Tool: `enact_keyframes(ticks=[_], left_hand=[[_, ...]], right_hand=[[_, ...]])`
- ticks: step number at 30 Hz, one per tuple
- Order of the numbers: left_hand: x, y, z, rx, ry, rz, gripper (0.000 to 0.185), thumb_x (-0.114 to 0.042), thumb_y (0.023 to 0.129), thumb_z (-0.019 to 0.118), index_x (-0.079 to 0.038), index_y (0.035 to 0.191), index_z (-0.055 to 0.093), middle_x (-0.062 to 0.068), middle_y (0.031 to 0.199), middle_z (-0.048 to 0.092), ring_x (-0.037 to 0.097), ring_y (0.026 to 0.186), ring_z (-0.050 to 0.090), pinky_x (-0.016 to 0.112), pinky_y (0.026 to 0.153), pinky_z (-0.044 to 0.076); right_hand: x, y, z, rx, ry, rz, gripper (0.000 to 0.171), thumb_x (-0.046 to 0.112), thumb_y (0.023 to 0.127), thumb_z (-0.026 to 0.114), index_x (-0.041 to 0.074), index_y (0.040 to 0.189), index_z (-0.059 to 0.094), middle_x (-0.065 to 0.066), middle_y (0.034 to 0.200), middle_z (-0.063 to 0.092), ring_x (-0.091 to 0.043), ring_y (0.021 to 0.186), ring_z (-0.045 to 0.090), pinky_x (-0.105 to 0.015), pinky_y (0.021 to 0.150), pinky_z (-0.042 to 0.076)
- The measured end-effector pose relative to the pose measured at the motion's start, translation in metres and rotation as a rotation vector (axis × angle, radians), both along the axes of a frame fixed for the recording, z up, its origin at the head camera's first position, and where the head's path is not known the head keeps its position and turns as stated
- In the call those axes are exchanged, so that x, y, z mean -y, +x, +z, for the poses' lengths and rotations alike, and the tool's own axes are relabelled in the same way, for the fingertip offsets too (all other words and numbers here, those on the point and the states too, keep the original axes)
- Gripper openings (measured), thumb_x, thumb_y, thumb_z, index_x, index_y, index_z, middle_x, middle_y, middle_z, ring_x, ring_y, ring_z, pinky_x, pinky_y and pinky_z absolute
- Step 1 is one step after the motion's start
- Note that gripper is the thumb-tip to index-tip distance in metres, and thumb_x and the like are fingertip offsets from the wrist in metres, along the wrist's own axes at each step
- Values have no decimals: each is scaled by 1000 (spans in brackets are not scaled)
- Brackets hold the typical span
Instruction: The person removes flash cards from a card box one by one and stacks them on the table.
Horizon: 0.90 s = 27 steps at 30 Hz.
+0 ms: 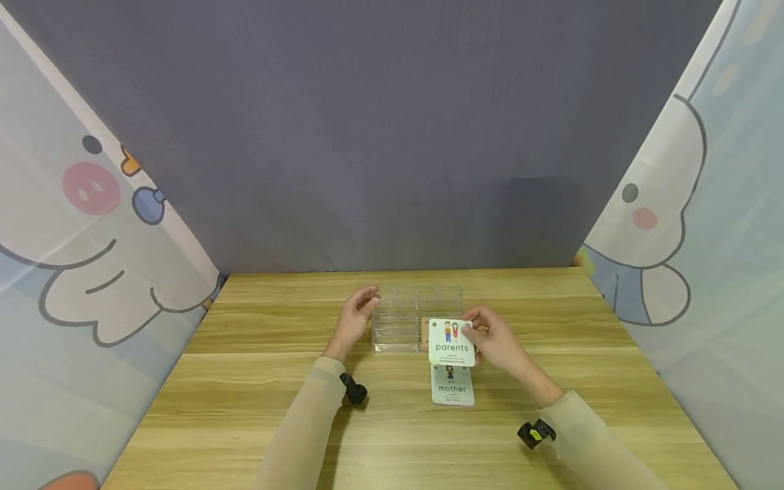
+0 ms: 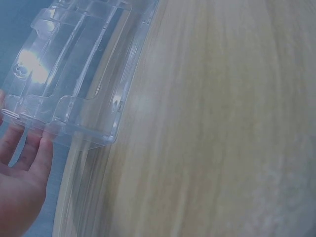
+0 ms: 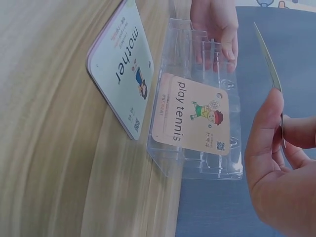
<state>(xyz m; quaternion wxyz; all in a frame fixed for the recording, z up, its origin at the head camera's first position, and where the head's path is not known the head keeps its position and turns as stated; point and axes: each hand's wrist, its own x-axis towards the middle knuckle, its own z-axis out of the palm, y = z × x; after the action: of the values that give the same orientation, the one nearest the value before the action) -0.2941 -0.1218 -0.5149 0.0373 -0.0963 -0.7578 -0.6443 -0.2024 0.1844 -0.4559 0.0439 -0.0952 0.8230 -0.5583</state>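
A clear plastic tiered rack (image 1: 395,327) stands on the wooden table. My left hand (image 1: 354,316) holds its left end, fingers bent at the edge in the left wrist view. Between the thumb and fingers of my right hand (image 1: 497,342) is a white "parents" card (image 1: 452,355), raised in front of the rack's right half. The right wrist view shows that card (image 3: 268,61) nearly edge-on. An orange-bordered "play tennis" card (image 3: 190,116) leans in the rack. Just in front of the rack, a small stack topped by a "mother" card (image 1: 452,393) lies on the table.
The wood-grain table (image 1: 257,408) stretches to both sides of the rack. Behind it rises a dark grey panel (image 1: 392,136). Curtains with cartoon animals (image 1: 79,272) hang at left and right.
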Motion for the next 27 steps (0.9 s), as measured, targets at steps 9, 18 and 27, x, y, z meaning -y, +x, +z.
enact_keyframes(ticks=[9, 18, 27], left_hand=[[1, 0, 1, 14, -9, 5, 32, -16, 105, 58, -11, 136, 62, 13, 124, 65, 27, 114, 60, 43, 96, 49], [3, 1, 5, 33, -5, -10, 33, -16, 105, 59, -11, 137, 61, 15, 124, 64, 30, 114, 60, 47, 97, 47], [3, 8, 18, 38, -31, -31, 36, -13, 105, 57, -3, 140, 58, 21, 131, 62, 35, 121, 57, 48, 100, 47]], right_hand=[[0, 4, -3, 21, -6, -2, 21, 0, 102, 57, -2, 123, 53, -16, 96, 59, -24, 63, 60, -48, 51, 56], [0, 7, -6, 20, -18, 14, 23, 2, 102, 59, -2, 124, 54, -16, 94, 58, -23, 62, 60, -47, 50, 56], [-1, 10, -7, 41, -40, 33, 25, 1, 102, 58, -4, 126, 52, -16, 93, 57, -25, 63, 61, -52, 52, 56]])
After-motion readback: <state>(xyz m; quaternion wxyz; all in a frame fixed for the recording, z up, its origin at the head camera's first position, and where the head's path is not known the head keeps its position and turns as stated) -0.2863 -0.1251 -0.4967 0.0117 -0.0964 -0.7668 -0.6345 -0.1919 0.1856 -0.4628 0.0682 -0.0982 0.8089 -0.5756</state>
